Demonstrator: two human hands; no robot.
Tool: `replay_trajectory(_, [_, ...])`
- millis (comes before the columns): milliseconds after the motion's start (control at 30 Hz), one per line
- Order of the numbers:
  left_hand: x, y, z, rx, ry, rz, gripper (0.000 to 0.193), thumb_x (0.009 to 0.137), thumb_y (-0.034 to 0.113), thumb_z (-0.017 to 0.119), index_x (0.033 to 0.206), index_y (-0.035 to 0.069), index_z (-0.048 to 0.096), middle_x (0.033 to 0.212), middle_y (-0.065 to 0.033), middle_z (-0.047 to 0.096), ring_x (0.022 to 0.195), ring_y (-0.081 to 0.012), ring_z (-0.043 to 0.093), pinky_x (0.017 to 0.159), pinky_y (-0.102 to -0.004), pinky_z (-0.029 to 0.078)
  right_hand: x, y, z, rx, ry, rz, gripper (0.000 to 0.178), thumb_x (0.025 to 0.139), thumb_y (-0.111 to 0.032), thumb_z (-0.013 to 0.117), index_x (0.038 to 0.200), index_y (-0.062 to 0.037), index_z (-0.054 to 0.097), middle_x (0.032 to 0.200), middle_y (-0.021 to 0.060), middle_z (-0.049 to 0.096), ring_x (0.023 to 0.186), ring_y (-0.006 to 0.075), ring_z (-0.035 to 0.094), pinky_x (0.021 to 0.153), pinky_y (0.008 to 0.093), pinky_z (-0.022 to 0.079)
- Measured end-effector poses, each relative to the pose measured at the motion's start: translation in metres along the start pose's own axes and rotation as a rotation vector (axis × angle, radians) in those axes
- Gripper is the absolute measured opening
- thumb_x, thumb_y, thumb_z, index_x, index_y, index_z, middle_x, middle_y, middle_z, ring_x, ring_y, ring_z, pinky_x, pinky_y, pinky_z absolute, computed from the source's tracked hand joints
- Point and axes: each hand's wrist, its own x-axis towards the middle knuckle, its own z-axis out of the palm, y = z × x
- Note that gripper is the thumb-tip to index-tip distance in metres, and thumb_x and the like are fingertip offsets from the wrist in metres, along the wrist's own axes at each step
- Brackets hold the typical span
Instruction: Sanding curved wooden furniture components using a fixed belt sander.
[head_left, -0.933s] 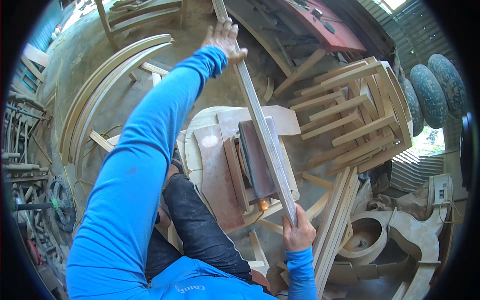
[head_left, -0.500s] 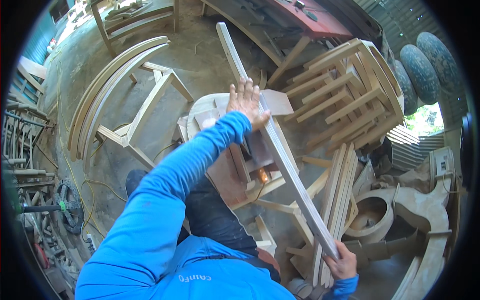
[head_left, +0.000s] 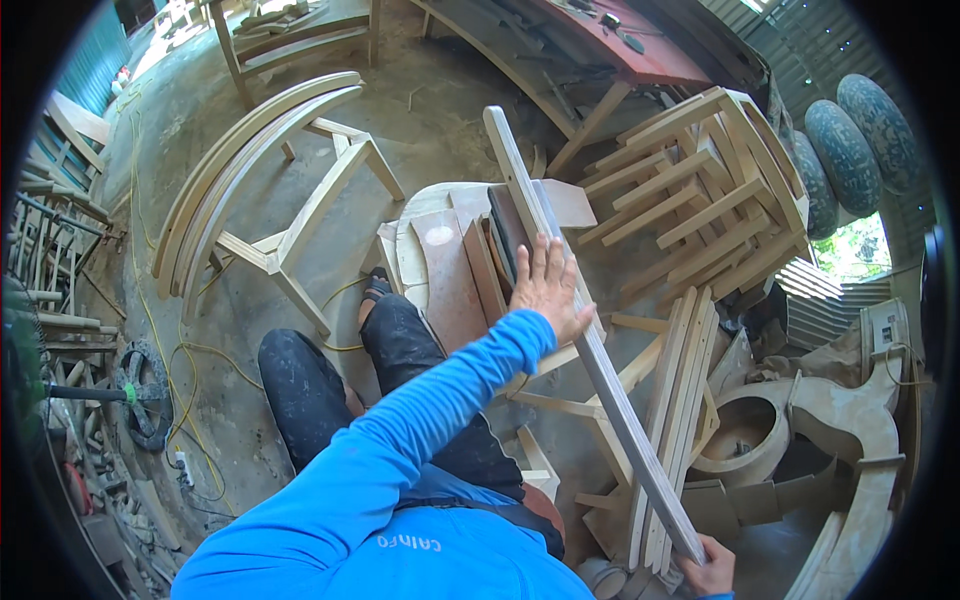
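Note:
A long, narrow wooden slat (head_left: 620, 395) runs diagonally across a low wooden stand (head_left: 412, 255) toward my right side. My left hand (head_left: 548, 285) lies flat on the slat near its middle, fingers outstretched and spread. At the near end, my right hand (head_left: 708, 570) is closed around the slat. Beside the left hand, boards (head_left: 447, 270) and a dark flat piece (head_left: 507, 228) stand or lie on the stand. My left forearm hides part of the stand's near side.
A stack of slats (head_left: 672, 420) leans close on the right, beside a round-mouthed blower housing (head_left: 740, 435). Stacked wooden frames (head_left: 715, 195) stand farther right. To the left are curved wooden pieces (head_left: 235, 170) on a frame and a yellow cord (head_left: 183, 400) on the floor.
The slat has slid toward me and to the right, with both hands moving along with it. My left arm has lowered, uncovering more of the boards and my legs.

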Motion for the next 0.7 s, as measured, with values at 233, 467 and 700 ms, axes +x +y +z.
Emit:
replay_trajectory(233, [0.096,-0.099,-0.016,0.12,0.049,-0.001,0.088,0.098,0.065,0.04,0.163,0.006,0.028,0.173,-0.0201,0.006,0.16,-0.0389,-0.009,0.126,-0.0588,-0.007,0.092,-0.07,0.077,-0.002,0.131,-0.297,0.037,0.076,-0.013,0.083,0.109,-0.0025,0.073,0.086,0.0164,0.072,0.078,0.0275,0.072,0.075,0.0367,0.056])
replay_trajectory(467, [0.179,-0.168,-0.051,0.232,0.074,0.033,0.089,0.099,0.067,0.038,0.164,0.009,0.023,0.174,-0.0178,0.003,0.16,-0.0362,-0.01,0.127,-0.0574,-0.005,0.151,-0.147,0.136,-0.195,0.369,-0.53,0.038,0.076,-0.016,0.084,0.11,-0.0049,0.072,0.093,0.0138,0.06,0.088,0.0336,0.058,0.075,0.0433,0.049])
replay_trajectory(700, [0.252,-0.223,-0.067,0.272,0.209,0.078,0.093,0.097,0.07,0.039,0.166,0.011,0.019,0.174,-0.0177,0.003,0.161,-0.0337,-0.006,0.127,-0.0563,-0.001,0.206,-0.203,0.171,-0.116,0.371,-0.628,0.037,0.083,-0.016,0.08,0.116,-0.0036,0.07,0.093,0.0137,0.058,0.085,0.0328,0.058,0.074,0.0438,0.048])
